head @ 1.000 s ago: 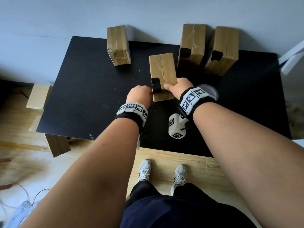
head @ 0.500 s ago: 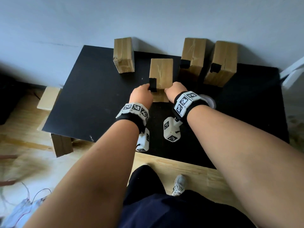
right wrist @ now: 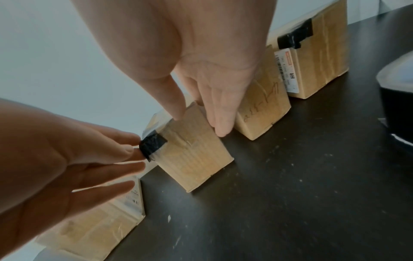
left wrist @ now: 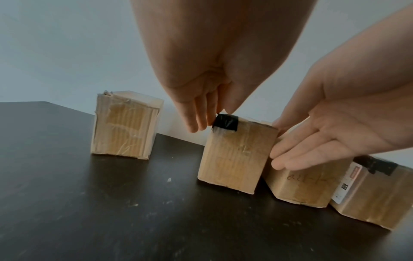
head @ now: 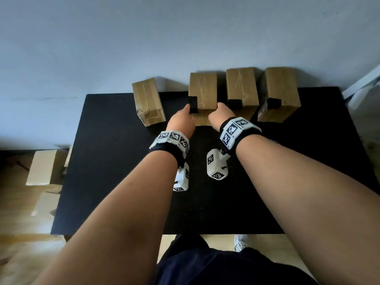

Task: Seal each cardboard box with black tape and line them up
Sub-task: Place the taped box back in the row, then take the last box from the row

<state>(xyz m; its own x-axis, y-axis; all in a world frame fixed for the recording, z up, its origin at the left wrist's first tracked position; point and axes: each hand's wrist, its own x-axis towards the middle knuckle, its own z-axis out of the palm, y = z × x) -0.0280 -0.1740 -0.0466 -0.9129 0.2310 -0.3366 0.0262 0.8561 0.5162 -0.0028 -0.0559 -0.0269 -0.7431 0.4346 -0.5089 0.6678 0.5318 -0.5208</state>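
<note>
Rightmost box (left wrist: 377,192) — cropped; roll (right wrist: 400,98) — cropped too

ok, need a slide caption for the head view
Both hands steady a taped box beside two sealed boxes; one untaped box stands apart.

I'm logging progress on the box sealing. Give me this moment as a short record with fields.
boxes on table: four
taped: three, at the right
box in hand: third from the right, black tape on its near top edge
untaped box: far left, standing apart and skewed
left hand: straight fingers against the held box's left side
right hand: straight fingers against its right side
table: black
</note>
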